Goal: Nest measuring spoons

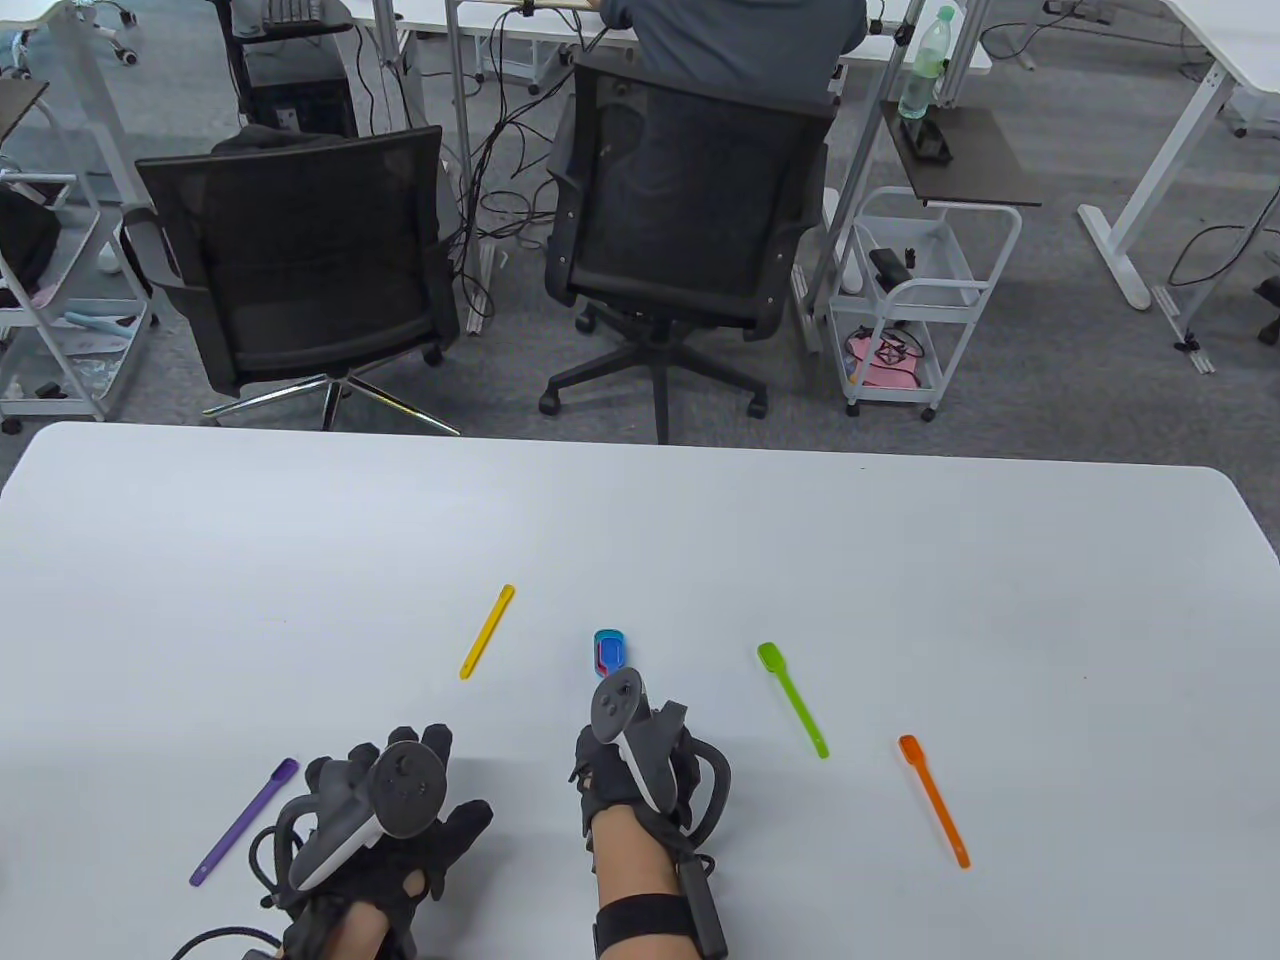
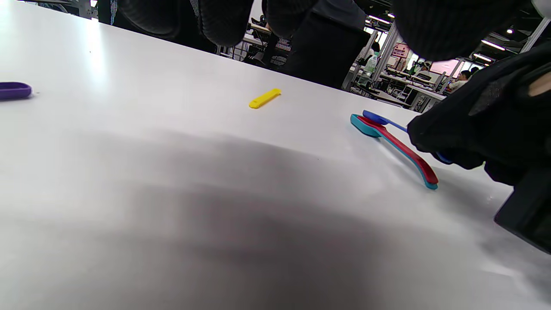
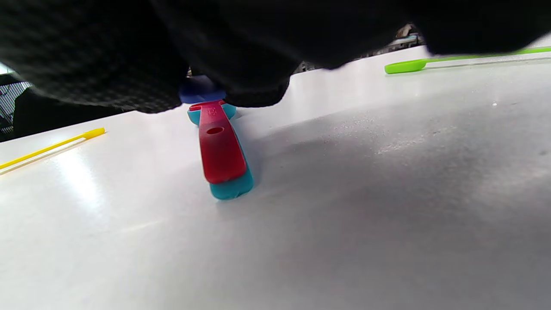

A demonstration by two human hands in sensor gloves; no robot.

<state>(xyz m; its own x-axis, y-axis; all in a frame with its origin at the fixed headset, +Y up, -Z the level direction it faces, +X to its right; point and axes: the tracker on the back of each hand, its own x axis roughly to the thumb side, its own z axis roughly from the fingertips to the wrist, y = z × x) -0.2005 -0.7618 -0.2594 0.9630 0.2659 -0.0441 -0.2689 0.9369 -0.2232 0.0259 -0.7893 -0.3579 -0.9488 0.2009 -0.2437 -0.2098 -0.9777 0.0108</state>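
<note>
A teal spoon [image 1: 606, 638] lies mid-table with a red spoon [image 3: 219, 148] nested on it. My right hand [image 1: 632, 752] holds the handle of a blue spoon [image 2: 378, 117], whose bowl sits over the red spoon's bowl. The blue spoon [image 3: 200, 89] shows under my fingers in the right wrist view. My left hand [image 1: 392, 792] rests flat on the table with its fingers spread and nothing in it. Loose on the table lie a purple spoon [image 1: 244, 822] left of my left hand, a yellow spoon [image 1: 487, 631], a green spoon [image 1: 793, 697] and an orange spoon [image 1: 933, 800].
The white table [image 1: 900, 560] carries only the spoons and my hands. Two black office chairs [image 1: 300, 250] and a white cart [image 1: 915, 300] stand beyond the far edge. A person sits in the right-hand chair.
</note>
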